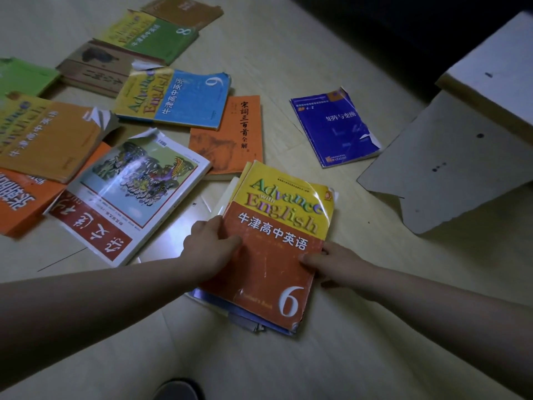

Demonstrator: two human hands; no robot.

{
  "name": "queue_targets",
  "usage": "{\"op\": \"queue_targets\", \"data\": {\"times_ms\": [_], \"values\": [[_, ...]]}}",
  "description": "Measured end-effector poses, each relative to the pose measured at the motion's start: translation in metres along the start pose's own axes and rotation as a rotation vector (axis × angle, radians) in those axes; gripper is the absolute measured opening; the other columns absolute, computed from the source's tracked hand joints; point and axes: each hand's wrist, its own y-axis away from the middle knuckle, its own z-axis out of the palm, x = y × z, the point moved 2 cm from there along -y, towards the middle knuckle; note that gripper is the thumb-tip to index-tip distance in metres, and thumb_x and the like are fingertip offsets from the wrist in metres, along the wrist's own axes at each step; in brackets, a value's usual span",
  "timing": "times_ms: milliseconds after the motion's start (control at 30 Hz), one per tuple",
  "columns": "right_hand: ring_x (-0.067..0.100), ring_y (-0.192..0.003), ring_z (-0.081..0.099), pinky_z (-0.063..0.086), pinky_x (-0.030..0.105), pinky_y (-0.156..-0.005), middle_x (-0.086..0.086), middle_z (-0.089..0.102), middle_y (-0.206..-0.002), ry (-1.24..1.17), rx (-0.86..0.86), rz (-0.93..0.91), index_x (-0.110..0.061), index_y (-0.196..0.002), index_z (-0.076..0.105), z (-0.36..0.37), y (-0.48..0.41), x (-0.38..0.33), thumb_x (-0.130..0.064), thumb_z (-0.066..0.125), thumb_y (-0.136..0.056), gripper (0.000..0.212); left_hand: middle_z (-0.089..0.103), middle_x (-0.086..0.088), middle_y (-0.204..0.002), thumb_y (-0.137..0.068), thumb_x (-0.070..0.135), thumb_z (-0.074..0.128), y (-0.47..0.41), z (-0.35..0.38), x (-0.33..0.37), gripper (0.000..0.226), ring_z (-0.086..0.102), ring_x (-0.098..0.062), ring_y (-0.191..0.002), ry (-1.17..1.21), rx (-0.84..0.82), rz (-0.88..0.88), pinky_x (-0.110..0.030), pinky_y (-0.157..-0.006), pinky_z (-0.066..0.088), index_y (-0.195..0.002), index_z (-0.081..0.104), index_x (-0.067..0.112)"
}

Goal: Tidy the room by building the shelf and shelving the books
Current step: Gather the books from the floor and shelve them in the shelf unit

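We have book 6 (277, 249) clamped, on the floor (317, 67).
Fingers hidden beneath it; left grip (212, 246) and right grip (328, 259) clamp its side edges, thumbs on the cover. It tops a pile (248, 321). Pale floor, dim room. Long axis runs away from us, title end far.

"Advance with English", "牛津高中英语" and a large "6" are printed on the orange-and-yellow textbook (277, 249). The same title is carried, with "9", by the blue-and-yellow textbook (176, 98), and "8" is printed on the green-and-yellow textbook (153, 33). "宋詞三百首全解" is read on the orange paperback (227, 137), and "4-2" on the dark blue booklet (336, 128).
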Motion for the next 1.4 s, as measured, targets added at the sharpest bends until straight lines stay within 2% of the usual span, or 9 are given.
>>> {"op": "queue_targets", "data": {"times_ms": [67, 233, 333, 433, 633, 867, 1000, 1233, 1400], "values": [[0.023, -0.098, 0.066, 0.053, 0.042, -0.089, 0.003, 0.071, -0.108, -0.192, -0.037, 0.053, -0.027, -0.109, 0.059, 0.005, -0.004, 0.000, -0.033, 0.055, -0.094, 0.017, 0.057, -0.010, -0.103, -0.061, 0.052, 0.049, 0.002, -0.001, 0.004, 0.051, 0.058, -0.027, -0.088, 0.087, 0.002, -0.040, -0.034, -0.075, 0.048, -0.098, 0.059, 0.018], [0.019, -0.082, 0.068, 0.055, 0.026, -0.061, 0.006, 0.071, -0.098, -0.576, -0.040, 0.108, -0.016, -0.106, 0.060, 0.013, -0.008, 0.009, -0.014, 0.053, -0.096, 0.013, 0.056, -0.005, -0.102, -0.076, 0.052, 0.065, -0.003, -0.009, 0.006, 0.051, 0.053, -0.022, -0.087, 0.253, -0.076, -0.136, -0.031, -0.073, 0.042, -0.109, 0.056, 0.014], [0.032, -0.087, 0.070, 0.059, 0.037, -0.071, 0.024, 0.070, -0.098, -0.502, 0.108, 0.075, 0.008, -0.104, 0.061, 0.006, -0.011, 0.023, -0.009, 0.064, -0.086, 0.025, 0.060, -0.006, -0.085, -0.079, 0.052, 0.067, -0.001, -0.005, 0.003, 0.040, 0.057, -0.023, -0.074, 0.267, -0.171, -0.106, -0.034, -0.066, 0.051, -0.096, 0.066, 0.015], [0.017, -0.069, 0.070, 0.057, 0.029, -0.071, 0.003, 0.074, -0.074, -0.408, 0.185, 0.025, -0.005, -0.093, 0.068, -0.007, 0.000, 0.038, -0.005, 0.067, -0.078, 0.016, 0.065, -0.015, -0.090, -0.079, 0.045, 0.070, 0.010, 0.009, 0.009, 0.037, 0.064, -0.032, -0.084, 0.240, -0.225, -0.034, -0.045, -0.079, 0.057, -0.086, 0.063, 0.009], [0.016, -0.093, 0.068, 0.054, 0.041, -0.089, -0.007, 0.071, -0.103, -0.248, 0.347, -0.121, -0.033, -0.102, 0.058, -0.039, 0.045, 0.080, -0.012, 0.075, -0.080, 0.035, 0.065, -0.015, -0.082, -0.081, 0.030, 0.074, 0.037, 0.037, 0.045, 0.023, 0.066, -0.031, -0.074, 0.120, -0.263, 0.280, -0.048, -0.065, 0.056, -0.076, 0.057, 0.016], [-0.006, -0.080, 0.058, 0.046, 0.009, -0.065, -0.020, 0.061, -0.091, -0.185, 0.818, -0.291, -0.026, -0.108, 0.051, -0.076, 0.089, 0.107, -0.018, 0.072, -0.083, 0.034, 0.059, 0.003, -0.080, -0.077, 0.025, 0.077, 0.049, 0.058, 0.116, 0.019, 0.058, -0.011, -0.072, -0.005, -0.052, 0.720, -0.030, -0.066, 0.049, -0.084, 0.061, 0.017], [-0.001, -0.064, 0.058, 0.043, 0.012, -0.052, -0.003, 0.064, -0.073, -0.116, 1.050, -0.313, -0.009, -0.088, 0.059, -0.091, 0.110, 0.125, -0.021, 0.071, -0.085, 0.017, 0.053, 0.013, -0.088, -0.080, 0.021, 0.075, 0.053, 0.078, 0.139, 0.021, 0.058, -0.004, -0.081, 0.009, -0.059, 0.874, -0.008, -0.069, 0.044, -0.091, 0.058, 0.027], [-0.026, -0.080, 0.053, 0.036, -0.004, -0.063, -0.017, 0.062, -0.095, -0.212, 0.963, -0.403, 0.003, -0.122, 0.055, -0.092, 0.117, 0.132, -0.037, 0.059, -0.086, 0.054, 0.048, 0.030, -0.104, -0.082, 0.040, 0.055, 0.062, 0.086, 0.165, 0.040, 0.048, 0.020, -0.096, -0.006, -0.160, 0.943, 0.001, -0.071, 0.037, -0.118, 0.058, 0.026], [-0.017, -0.089, 0.060, 0.043, 0.001, -0.067, -0.014, 0.063, -0.106, -0.427, 0.935, -0.435, -0.006, -0.127, 0.050, -0.094, 0.114, 0.128, -0.019, 0.054, -0.095, 0.035, 0.052, 0.032, -0.111, -0.090, 0.029, 0.061, 0.059, 0.093, 0.169, 0.048, 0.051, 0.021, -0.097, 0.082, -0.230, 0.831, 0.002, -0.073, 0.039, -0.135, 0.047, 0.019]]}}
